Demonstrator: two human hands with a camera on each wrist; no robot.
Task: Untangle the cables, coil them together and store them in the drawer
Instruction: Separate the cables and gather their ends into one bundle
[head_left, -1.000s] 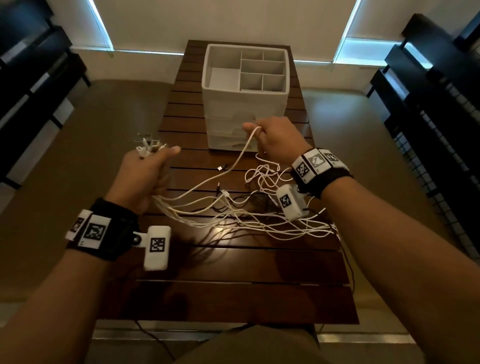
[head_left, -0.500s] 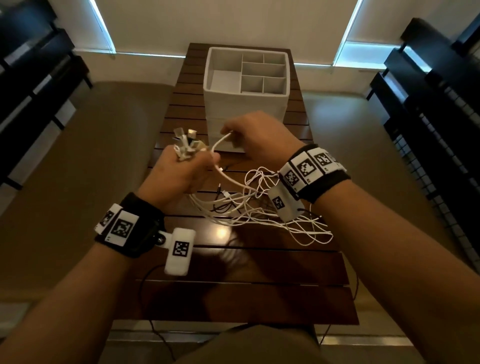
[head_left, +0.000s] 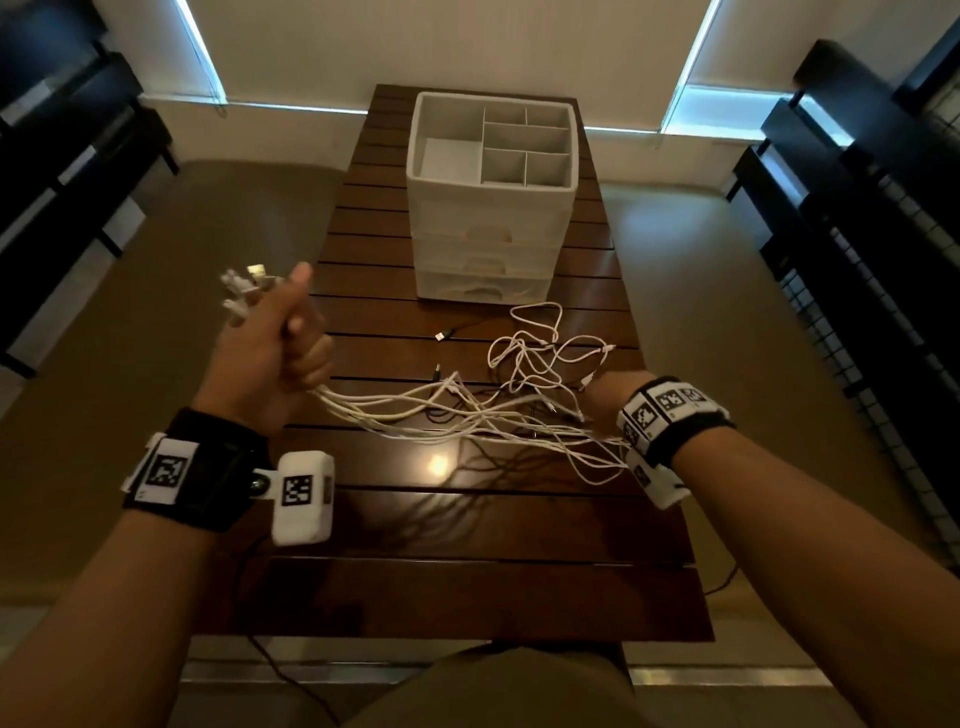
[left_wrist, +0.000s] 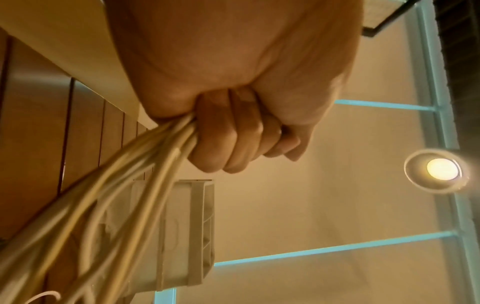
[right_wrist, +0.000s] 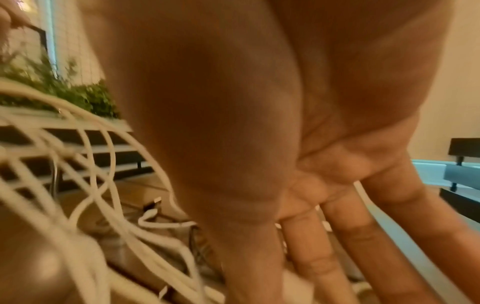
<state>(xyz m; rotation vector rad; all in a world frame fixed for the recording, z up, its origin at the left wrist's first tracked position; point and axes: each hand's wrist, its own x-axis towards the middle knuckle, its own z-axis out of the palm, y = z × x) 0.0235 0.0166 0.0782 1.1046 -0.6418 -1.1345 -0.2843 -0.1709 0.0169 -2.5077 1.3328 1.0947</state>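
Several white cables (head_left: 441, 410) lie tangled on the dark slatted table (head_left: 467, 519). My left hand (head_left: 275, 343) grips a bundle of them in a fist above the table's left edge, and their plugs (head_left: 244, 291) stick out over the thumb. In the left wrist view the curled fingers (left_wrist: 233, 139) wrap the cable bundle (left_wrist: 130, 185). My right hand (head_left: 608, 395) is low at the right end of the strands, by the loose tangle (head_left: 540, 353). Its fingers (right_wrist: 337, 236) point straight down among the cables (right_wrist: 103, 164) and hold nothing. The white drawer unit (head_left: 488, 218) stands behind, drawers shut.
A black cable with a USB plug (head_left: 441, 335) lies in front of the drawer unit. The unit's top tray (head_left: 415, 156) has several empty compartments. Dark shelving (head_left: 857, 234) flanks the floor on the right, and more stands on the left (head_left: 62, 156).
My right hand let go of the cable it held near the left hand and dropped down and right to the loose tangle. The left hand pulled back left, stretching the bundle.
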